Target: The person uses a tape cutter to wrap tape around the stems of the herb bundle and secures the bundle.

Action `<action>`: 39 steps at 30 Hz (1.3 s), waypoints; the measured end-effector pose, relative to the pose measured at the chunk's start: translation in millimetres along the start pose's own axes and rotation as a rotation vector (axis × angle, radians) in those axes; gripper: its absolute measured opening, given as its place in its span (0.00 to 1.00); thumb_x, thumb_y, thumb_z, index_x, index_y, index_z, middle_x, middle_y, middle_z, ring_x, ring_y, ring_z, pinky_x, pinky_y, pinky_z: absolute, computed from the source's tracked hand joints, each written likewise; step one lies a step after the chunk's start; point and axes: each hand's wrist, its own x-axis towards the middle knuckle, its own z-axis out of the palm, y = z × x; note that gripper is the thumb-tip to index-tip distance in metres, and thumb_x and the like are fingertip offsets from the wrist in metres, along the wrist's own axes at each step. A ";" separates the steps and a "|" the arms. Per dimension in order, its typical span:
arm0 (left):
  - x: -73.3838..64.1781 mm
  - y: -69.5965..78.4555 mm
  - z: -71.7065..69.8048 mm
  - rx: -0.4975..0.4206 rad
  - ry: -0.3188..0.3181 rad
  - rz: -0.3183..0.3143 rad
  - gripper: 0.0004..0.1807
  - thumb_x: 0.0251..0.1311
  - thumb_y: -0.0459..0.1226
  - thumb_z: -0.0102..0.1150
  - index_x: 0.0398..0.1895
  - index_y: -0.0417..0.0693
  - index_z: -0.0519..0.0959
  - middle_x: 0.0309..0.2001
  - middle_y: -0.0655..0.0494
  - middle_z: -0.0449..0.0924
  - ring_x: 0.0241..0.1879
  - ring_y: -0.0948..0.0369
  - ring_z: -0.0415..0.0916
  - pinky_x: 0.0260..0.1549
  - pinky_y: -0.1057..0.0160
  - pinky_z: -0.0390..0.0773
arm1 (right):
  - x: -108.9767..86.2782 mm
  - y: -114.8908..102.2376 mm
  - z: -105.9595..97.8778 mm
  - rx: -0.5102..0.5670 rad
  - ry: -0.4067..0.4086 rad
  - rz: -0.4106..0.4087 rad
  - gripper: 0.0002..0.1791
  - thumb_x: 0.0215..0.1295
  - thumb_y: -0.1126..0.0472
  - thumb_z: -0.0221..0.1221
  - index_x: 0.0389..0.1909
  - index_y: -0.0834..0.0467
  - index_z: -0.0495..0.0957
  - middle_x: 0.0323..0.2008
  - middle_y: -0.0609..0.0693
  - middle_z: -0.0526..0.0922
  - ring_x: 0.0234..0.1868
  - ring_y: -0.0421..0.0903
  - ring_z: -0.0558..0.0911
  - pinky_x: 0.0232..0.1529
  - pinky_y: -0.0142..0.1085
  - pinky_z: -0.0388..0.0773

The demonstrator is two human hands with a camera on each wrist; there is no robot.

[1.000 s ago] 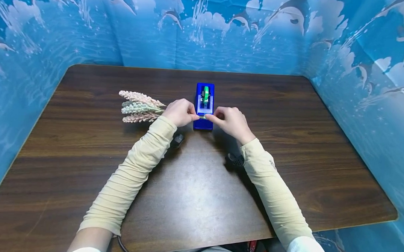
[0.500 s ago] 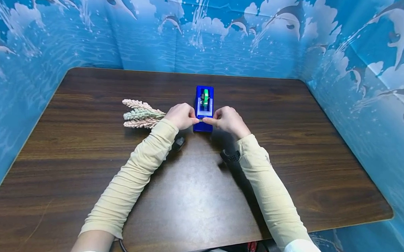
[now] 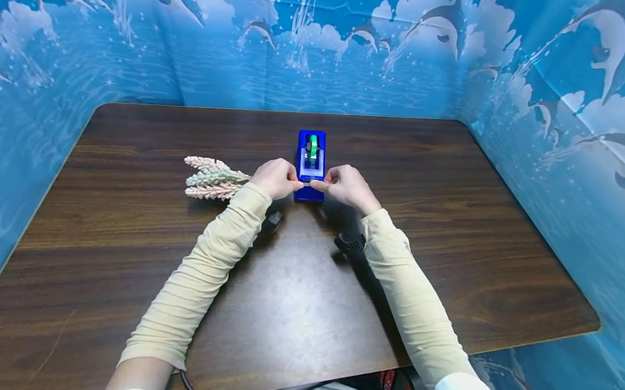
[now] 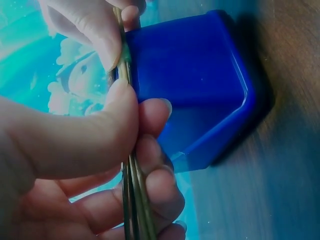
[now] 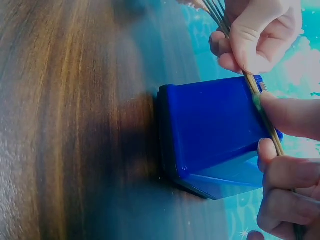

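Note:
A bunch of artificial flower sprays (image 3: pixel 216 179), pink and pale green, lies sideways with its heads to the left. My left hand (image 3: pixel 275 179) pinches its thin stems (image 4: pixel 134 195) between thumb and fingers. Close to the right of it, my right hand (image 3: pixel 348 188) holds the stem ends, its thumb pressed along a bit of green tape (image 5: pixel 257 101) wrapped on them. Directly behind the stems stands a blue tape dispenser (image 3: pixel 302 159) with a green tape roll (image 3: pixel 313 147). Both hands are at the dispenser's front end, and the stems cross it in both wrist views.
The dispenser stands on a dark wood-grain table (image 3: pixel 424 270). A blue dolphin-print cloth (image 3: pixel 318 73) hangs around the back and sides. Black wrist cameras (image 3: pixel 349 243) sit under both forearms, and a cable (image 3: pixel 189 384) runs by the near edge.
My right thumb has come down flatter along the stems and closer to my left fingertips. The flower heads have dipped a little. The head view has shifted slightly; the dispenser stays in place.

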 end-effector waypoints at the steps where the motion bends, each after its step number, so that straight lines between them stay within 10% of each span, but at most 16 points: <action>1: -0.2 0.0 0.1 -0.003 -0.001 -0.004 0.12 0.60 0.42 0.62 0.27 0.42 0.81 0.30 0.50 0.80 0.34 0.54 0.74 0.38 0.57 0.72 | 0.0 -0.3 0.3 0.001 -0.002 0.008 0.23 0.60 0.41 0.62 0.22 0.57 0.73 0.18 0.45 0.67 0.23 0.43 0.67 0.22 0.32 0.60; 12: 1.0 -0.5 4.7 -0.126 0.020 0.010 0.23 0.60 0.38 0.63 0.56 0.47 0.69 0.37 0.43 0.81 0.39 0.50 0.78 0.42 0.52 0.73 | 0.9 1.1 2.5 0.027 0.025 0.026 0.23 0.60 0.43 0.63 0.20 0.57 0.73 0.17 0.44 0.67 0.23 0.43 0.67 0.23 0.32 0.61; 30: 4.3 -4.2 6.1 -0.137 0.019 0.072 0.11 0.62 0.35 0.59 0.47 0.43 0.76 0.29 0.47 0.78 0.30 0.53 0.72 0.29 0.64 0.66 | -3.1 2.5 17.7 0.022 0.176 0.032 0.24 0.61 0.40 0.61 0.20 0.56 0.74 0.19 0.45 0.70 0.26 0.45 0.71 0.25 0.33 0.62; 39: 3.4 -2.2 7.1 -0.109 0.009 0.044 0.10 0.63 0.35 0.59 0.46 0.43 0.76 0.33 0.45 0.80 0.33 0.52 0.74 0.31 0.63 0.67 | 0.3 6.2 17.6 0.235 0.105 0.083 0.22 0.61 0.47 0.63 0.21 0.62 0.77 0.18 0.46 0.72 0.26 0.43 0.67 0.26 0.31 0.60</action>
